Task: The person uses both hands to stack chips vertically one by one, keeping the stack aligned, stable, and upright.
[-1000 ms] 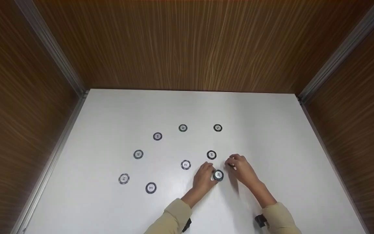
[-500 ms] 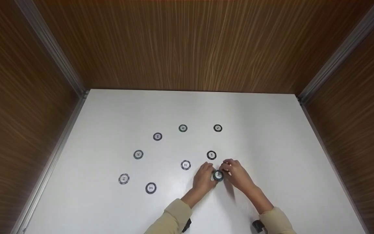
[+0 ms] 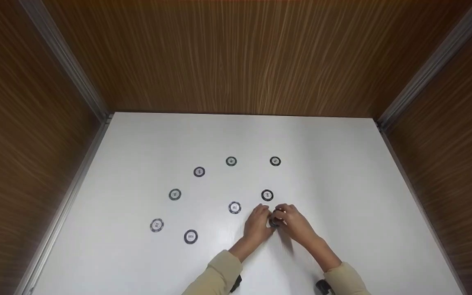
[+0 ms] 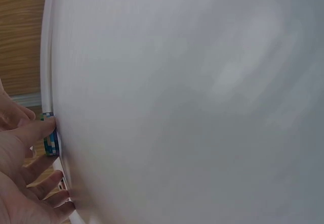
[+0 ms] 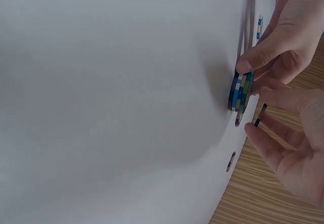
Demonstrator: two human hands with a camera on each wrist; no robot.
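A short stack of poker chips (image 5: 240, 91) stands on the white table, with bluish and green edges in the right wrist view. My left hand (image 3: 256, 224) grips this stack from the left side, thumb and fingers around its edge. In my right hand (image 3: 296, 223), a single dark-edged poker chip (image 5: 260, 115) is pinched between thumb and fingers. That chip is held close to the stack, tilted in the right wrist view and apart from it there. From the head view, the right fingers cover most of the stack's top.
Several single poker chips lie flat and spread out on the white table (image 3: 342, 172), among them a black one (image 3: 267, 195) just beyond the hands and a grey one (image 3: 234, 207) left of them. Brown wood-grain panels (image 3: 236, 57) enclose the back and both sides.
My right hand has moved left with its chip, from beside the stack to over it. The left hand has stayed in place around the stack. The loose chips have not moved.
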